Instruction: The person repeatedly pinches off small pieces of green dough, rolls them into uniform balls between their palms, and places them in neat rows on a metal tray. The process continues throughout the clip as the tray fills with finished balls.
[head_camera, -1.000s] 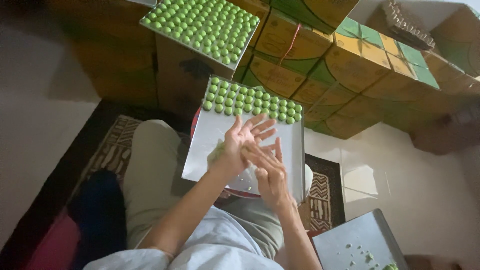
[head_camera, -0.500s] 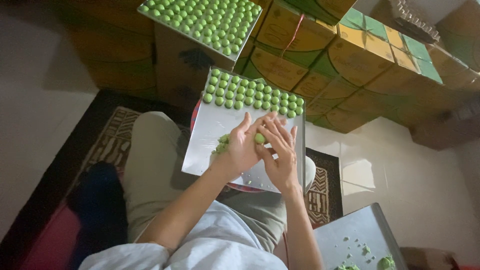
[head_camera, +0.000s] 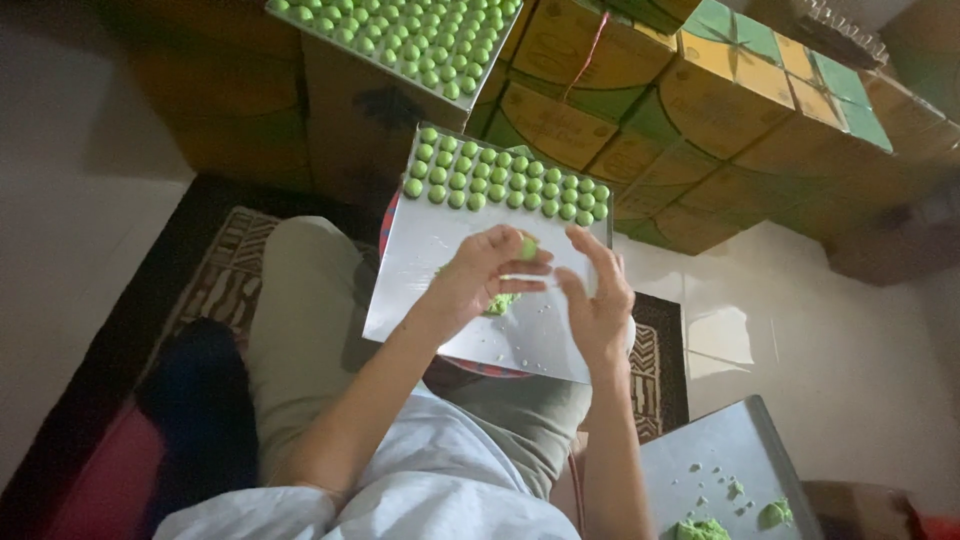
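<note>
— Where is the small round green dough ball?

— Your left hand pinches it at the fingertips, just above the flat silver metal tray on your lap. Your right hand is beside it, fingers loose and empty. It's round, no long side.

— How many balls?

— Three rows fill the tray's far edge. Two more trays sit nearby.

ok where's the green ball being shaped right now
In the head view, the green ball sits at the left hand fingertips, above the metal tray.
</note>
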